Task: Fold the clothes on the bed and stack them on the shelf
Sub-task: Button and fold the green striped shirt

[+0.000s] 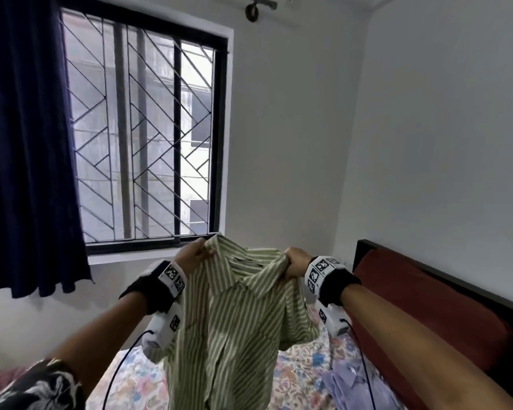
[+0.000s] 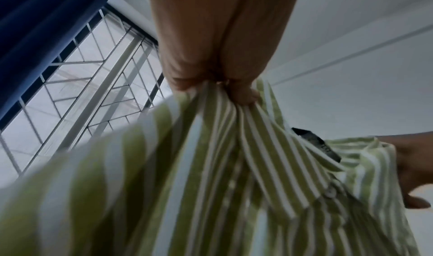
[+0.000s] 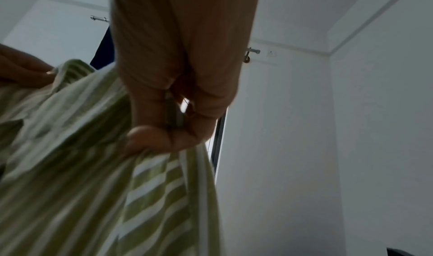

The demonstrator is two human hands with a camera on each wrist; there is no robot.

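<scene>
Above floral bed (image 1: pixel 302 368), hands pinch striped, seemingly cotton shirt (image 1: pixel 234 321).

A bed (image 1: pixel 296 362) covered with a floral-patterned sheet in pink, blue and cream carries a rust-red pillow (image 1: pixel 421 309) against its dark headboard (image 1: pixel 444 279), and a crumpled lavender garment (image 1: pixel 347 386) lies beside the pillow.

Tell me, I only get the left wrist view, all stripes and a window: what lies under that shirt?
Observer: A bed with a floral sheet; the striped shirt hangs above it, gripped near the shoulders by the left hand and right hand.
Operator: Any other clothes waiting?
Observer: Yes, a pale lilac garment lies on the bed, on the right.
Operator: Anything else there?
Observer: A dark red pillow against the headboard.
</scene>
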